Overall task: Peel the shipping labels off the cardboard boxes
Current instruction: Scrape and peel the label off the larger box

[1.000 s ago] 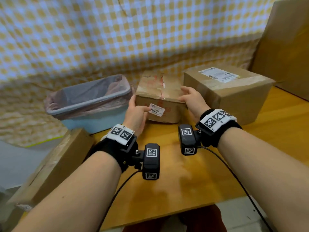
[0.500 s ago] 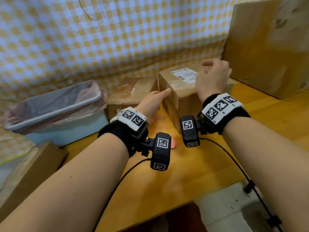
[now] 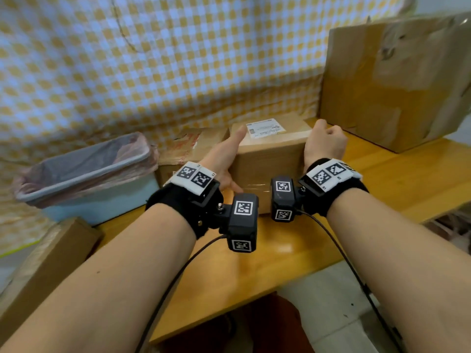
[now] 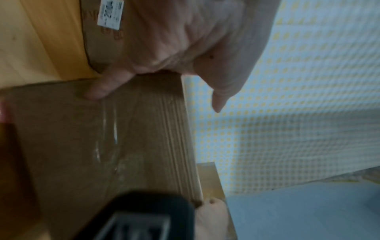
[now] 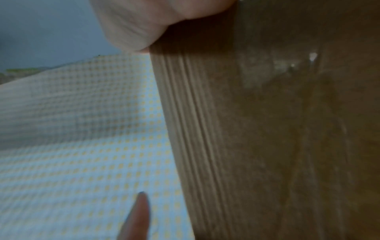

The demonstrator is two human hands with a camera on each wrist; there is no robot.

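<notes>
Standing on the desk (image 3: 397, 179) between both hands, the box (image 3: 267, 159) is seen with a white label (image 3: 265, 126) stuck flat on its top, near the far edge. A strip of clear tape is seen across the top and down the front face. The left hand (image 3: 224, 156) is laid against the left side of the box, with the fingers stretched out along it and the thumb (image 3: 230, 186) pressed on the front face; nothing is enclosed by it. The right hand (image 3: 323, 143) is placed at the right upper corner, and its fingers are curled over the top edge, so the box is held there. In the left wrist view the thumb is seen on the taped face, and the view is blurred.

Just behind and left of the box, touching it or nearly so, a second box (image 3: 193, 146) with torn red tape is found. A small sticker (image 4: 111, 13) on its front is shown in the left wrist view. Further left, a bin (image 3: 84, 171) lined with a thin bag is placed at the desk end. A big box (image 3: 392, 80) is stood at the right back corner, well apart from the hands. Another box (image 3: 48, 253) is seen low at the left, beside the desk. Behind all, a checked cloth (image 3: 178, 59) in yellow and white is hung.
</notes>
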